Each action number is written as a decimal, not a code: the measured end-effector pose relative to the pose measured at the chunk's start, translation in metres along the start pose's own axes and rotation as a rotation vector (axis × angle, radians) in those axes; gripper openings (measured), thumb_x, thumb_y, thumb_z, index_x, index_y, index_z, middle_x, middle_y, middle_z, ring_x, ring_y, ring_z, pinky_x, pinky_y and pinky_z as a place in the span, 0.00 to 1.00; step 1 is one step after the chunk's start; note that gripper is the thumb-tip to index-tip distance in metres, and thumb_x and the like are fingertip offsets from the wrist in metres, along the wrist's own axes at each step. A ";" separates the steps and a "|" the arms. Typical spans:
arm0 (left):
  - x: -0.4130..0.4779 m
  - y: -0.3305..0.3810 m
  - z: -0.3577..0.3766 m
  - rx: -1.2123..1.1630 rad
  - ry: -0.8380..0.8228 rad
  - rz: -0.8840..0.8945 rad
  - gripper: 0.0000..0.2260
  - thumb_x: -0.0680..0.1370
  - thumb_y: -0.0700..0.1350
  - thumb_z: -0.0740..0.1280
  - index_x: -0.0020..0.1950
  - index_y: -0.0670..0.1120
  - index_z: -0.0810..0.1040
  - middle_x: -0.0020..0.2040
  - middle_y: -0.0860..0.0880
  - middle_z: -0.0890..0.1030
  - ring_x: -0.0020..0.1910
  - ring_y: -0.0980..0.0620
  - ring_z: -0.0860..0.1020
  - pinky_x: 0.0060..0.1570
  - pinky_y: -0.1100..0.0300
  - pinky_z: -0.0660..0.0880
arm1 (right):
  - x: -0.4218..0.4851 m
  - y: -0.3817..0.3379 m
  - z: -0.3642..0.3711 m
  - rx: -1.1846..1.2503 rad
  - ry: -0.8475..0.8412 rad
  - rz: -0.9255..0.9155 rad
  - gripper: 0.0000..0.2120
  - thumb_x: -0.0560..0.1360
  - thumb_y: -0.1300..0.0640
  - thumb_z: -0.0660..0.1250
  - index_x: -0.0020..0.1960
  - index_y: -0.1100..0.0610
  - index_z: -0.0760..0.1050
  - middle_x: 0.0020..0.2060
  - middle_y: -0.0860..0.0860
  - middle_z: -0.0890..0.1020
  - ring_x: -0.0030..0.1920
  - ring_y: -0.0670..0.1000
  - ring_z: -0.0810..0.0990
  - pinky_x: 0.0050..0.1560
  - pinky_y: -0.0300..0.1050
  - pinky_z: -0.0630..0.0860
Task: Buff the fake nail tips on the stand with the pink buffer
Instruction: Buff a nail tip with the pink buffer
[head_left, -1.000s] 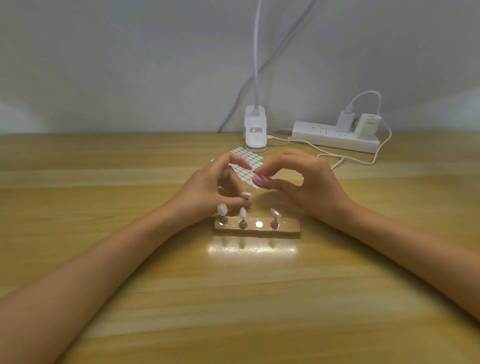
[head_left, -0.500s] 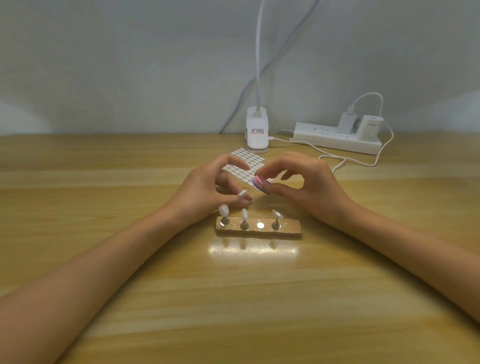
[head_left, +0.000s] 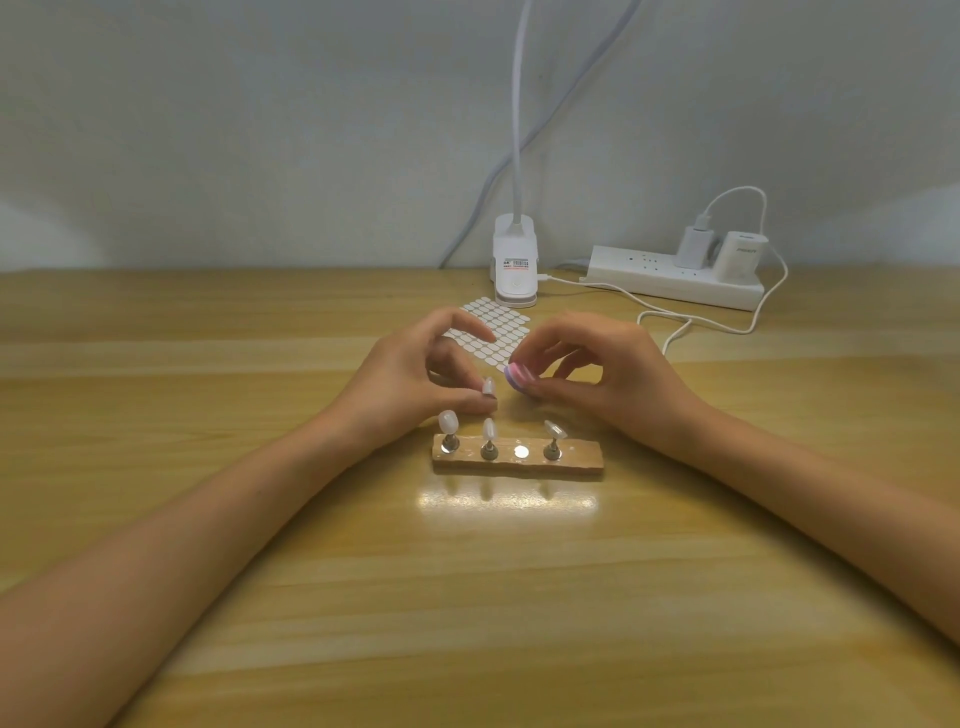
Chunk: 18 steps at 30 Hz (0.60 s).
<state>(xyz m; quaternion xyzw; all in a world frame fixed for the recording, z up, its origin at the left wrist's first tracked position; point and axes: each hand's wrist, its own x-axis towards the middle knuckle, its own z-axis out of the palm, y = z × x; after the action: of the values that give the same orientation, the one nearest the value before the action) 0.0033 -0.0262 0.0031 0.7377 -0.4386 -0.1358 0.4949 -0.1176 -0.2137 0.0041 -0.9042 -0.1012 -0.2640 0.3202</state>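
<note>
The left hand (head_left: 415, 379) pinches a glossy, translucent oval tip (head_left: 488, 387). The right hand (head_left: 613, 379) grips the buffer (head_left: 517, 375), a small rounded pink block, just at 3 o'clock of that tip. Both are at 12 o'clock of the rough-edged wooden stand (head_left: 582, 460), where three tips (head_left: 448, 420) sit on metal pegs. The worktop (head_left: 467, 597) is smooth, pale wood grain. Farther at 12 o'clock lie a sheet (head_left: 501, 330) of white oval tabs and a white plastic lamp clamp (head_left: 514, 265), with a power strip (head_left: 649, 275) at 1 o'clock by the plain wall.

Home desk; clip lamp (head_left: 515, 265); power strip (head_left: 670, 278); nail stand (head_left: 519, 460).
</note>
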 end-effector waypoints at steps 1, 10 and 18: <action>0.000 0.000 0.001 0.004 -0.002 0.008 0.22 0.68 0.36 0.80 0.58 0.49 0.77 0.36 0.51 0.84 0.40 0.57 0.83 0.53 0.64 0.79 | 0.000 -0.001 0.000 0.003 0.003 0.008 0.10 0.75 0.53 0.73 0.51 0.59 0.82 0.45 0.49 0.84 0.46 0.47 0.83 0.46 0.50 0.81; 0.003 -0.003 0.005 0.044 -0.022 0.039 0.20 0.69 0.37 0.79 0.53 0.45 0.72 0.33 0.53 0.83 0.34 0.59 0.80 0.42 0.71 0.75 | 0.001 -0.013 0.008 0.004 -0.025 -0.023 0.07 0.76 0.55 0.72 0.50 0.58 0.83 0.45 0.50 0.82 0.49 0.48 0.82 0.45 0.48 0.81; 0.005 -0.005 0.006 0.015 -0.035 0.024 0.18 0.69 0.37 0.79 0.49 0.46 0.71 0.31 0.54 0.82 0.33 0.59 0.79 0.40 0.69 0.75 | 0.001 -0.013 0.005 -0.038 -0.028 -0.057 0.06 0.75 0.58 0.72 0.49 0.61 0.84 0.46 0.52 0.83 0.47 0.48 0.82 0.47 0.48 0.80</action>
<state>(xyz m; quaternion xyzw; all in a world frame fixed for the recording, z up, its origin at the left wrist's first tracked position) 0.0050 -0.0332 -0.0029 0.7335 -0.4570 -0.1393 0.4834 -0.1194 -0.2005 0.0078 -0.9105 -0.1265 -0.2622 0.2938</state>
